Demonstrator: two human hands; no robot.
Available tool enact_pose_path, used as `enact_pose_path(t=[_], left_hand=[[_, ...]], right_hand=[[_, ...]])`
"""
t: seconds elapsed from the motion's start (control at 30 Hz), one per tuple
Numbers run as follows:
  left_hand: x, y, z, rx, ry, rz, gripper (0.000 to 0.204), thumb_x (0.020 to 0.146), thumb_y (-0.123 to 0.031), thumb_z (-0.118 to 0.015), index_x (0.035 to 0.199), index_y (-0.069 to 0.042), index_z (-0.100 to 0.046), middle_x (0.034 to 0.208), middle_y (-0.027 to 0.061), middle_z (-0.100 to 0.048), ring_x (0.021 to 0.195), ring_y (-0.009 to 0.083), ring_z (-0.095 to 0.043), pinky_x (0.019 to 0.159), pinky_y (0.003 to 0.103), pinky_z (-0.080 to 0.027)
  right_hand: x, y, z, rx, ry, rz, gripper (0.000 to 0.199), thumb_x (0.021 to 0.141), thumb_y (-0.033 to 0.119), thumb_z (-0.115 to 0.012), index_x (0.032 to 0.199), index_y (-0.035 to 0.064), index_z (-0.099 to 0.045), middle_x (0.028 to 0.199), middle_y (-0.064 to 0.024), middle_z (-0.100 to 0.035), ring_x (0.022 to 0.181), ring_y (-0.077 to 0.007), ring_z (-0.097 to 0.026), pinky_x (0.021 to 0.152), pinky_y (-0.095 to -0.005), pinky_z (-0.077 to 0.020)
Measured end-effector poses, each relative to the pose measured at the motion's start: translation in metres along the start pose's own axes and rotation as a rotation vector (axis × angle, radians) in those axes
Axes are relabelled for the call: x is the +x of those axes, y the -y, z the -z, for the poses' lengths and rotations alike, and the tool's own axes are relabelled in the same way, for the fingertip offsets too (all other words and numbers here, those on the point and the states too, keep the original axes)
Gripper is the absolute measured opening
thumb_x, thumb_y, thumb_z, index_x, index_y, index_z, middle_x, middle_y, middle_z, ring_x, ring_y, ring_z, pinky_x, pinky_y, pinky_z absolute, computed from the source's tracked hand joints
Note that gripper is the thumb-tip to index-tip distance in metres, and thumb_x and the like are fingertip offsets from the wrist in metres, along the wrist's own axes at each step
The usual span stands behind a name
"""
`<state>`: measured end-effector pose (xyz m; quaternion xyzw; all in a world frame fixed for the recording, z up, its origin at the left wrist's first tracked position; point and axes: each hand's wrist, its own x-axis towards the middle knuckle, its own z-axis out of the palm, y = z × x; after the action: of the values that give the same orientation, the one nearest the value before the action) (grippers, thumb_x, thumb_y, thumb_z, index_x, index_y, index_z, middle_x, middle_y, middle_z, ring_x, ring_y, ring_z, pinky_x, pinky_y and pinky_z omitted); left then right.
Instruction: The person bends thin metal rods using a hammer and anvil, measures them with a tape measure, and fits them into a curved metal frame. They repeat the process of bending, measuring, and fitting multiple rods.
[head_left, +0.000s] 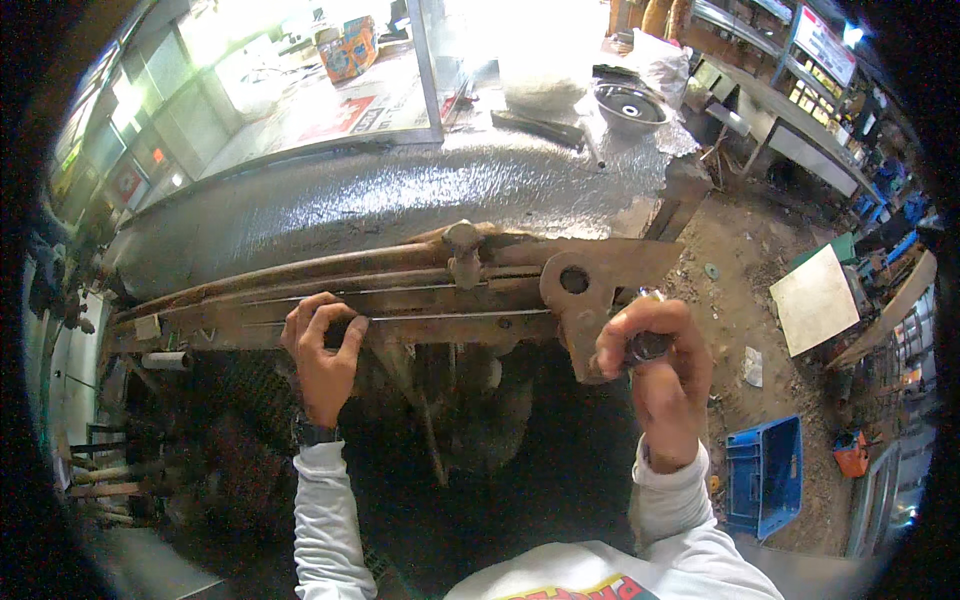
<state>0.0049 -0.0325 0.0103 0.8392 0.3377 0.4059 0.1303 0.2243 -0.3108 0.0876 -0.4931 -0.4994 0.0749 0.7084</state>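
My left hand (pixel 325 350) lies at the front edge of the bench, its fingers curled and its thumb against a thin bright metal rod (pixel 460 317). The rod runs along the rail toward a rusty plate (pixel 610 262) with a round hole. Beside that plate, my right hand (pixel 665 370) is closed around a dark round-ended handle (pixel 650 346). A shiny bit shows above the fingers; the rest of the handle is hidden by the hand. Between the hands, a rusty upright clamp-like piece (pixel 463 255) stands on long metal bars (pixel 330 268).
Behind the bars lies a crinkled silvery sheet (pixel 330 195), with a round metal part (pixel 630 102) and a dark flat piece (pixel 538 128) beyond. At right are a blue crate (pixel 765 475), a pale board (pixel 815 300) and an orange container (pixel 851 455). Dark space lies below the bench edge.
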Motion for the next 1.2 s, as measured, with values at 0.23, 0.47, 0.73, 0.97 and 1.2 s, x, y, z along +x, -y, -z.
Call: enact_pose_path(t=[0.23, 0.47, 0.73, 0.97, 1.2], left_hand=[[-0.003, 0.017, 0.002, -0.023, 0.014, -0.015, 0.018, 0.087, -0.023, -0.08, 0.094, -0.01, -0.069, 0.116, 0.0041, -0.065, 0.12, 0.0298, -0.054, 0.11, 0.044, -0.034], [0.004, 0.009, 0.009, -0.052, 0.121, -0.066, 0.014, 0.088, -0.012, -0.077, 0.097, -0.009, -0.067, 0.107, 0.0039, -0.065, 0.11, 0.029, -0.056, 0.102, 0.042, -0.038], [0.019, 0.007, 0.011, -0.02, 0.155, -0.182, 0.01, 0.089, -0.006, -0.074, 0.097, -0.008, -0.068, 0.097, 0.0057, -0.062, 0.103, 0.0288, -0.057, 0.098, 0.04, -0.041], [0.023, 0.001, 0.016, -0.066, 0.341, -0.239, 0.008, 0.09, -0.007, -0.073, 0.095, -0.005, -0.068, 0.098, 0.0077, -0.061, 0.102, 0.0294, -0.056, 0.096, 0.039, -0.043], [0.02, -0.013, -0.003, -0.113, 0.355, -0.243, 0.012, 0.09, -0.008, -0.072, 0.098, -0.003, -0.064, 0.098, 0.0115, -0.061, 0.1, 0.0332, -0.057, 0.094, 0.042, -0.043]], right_hand=[[0.057, -0.051, 0.041, -0.041, -0.525, -0.108, 0.031, 0.108, 0.032, -0.058, 0.095, 0.0052, -0.064, 0.07, -0.0014, -0.058, 0.055, -0.0077, -0.049, 0.049, -0.0247, -0.0367], [0.121, -0.086, 0.063, 0.095, -0.388, -0.164, 0.041, 0.109, 0.038, -0.055, 0.107, 0.001, -0.071, 0.086, -0.0109, -0.073, 0.075, -0.0194, -0.07, 0.069, -0.0317, -0.0544], [0.088, -0.112, 0.082, -0.33, -0.329, 0.032, 0.042, 0.11, 0.032, -0.054, 0.127, -0.0037, -0.068, 0.108, -0.013, -0.076, 0.099, -0.0183, -0.072, 0.097, -0.0344, -0.0519], [0.13, -0.117, 0.058, -0.487, -0.139, 0.176, 0.041, 0.106, 0.035, -0.062, 0.122, -0.002, -0.072, 0.105, -0.0093, -0.076, 0.09, -0.0139, -0.069, 0.083, -0.0316, -0.0576], [0.138, -0.105, 0.033, -0.485, -0.085, 0.099, 0.045, 0.105, 0.038, -0.064, 0.122, -0.0029, -0.072, 0.102, -0.0078, -0.075, 0.089, -0.0137, -0.069, 0.081, -0.0323, -0.0603]])
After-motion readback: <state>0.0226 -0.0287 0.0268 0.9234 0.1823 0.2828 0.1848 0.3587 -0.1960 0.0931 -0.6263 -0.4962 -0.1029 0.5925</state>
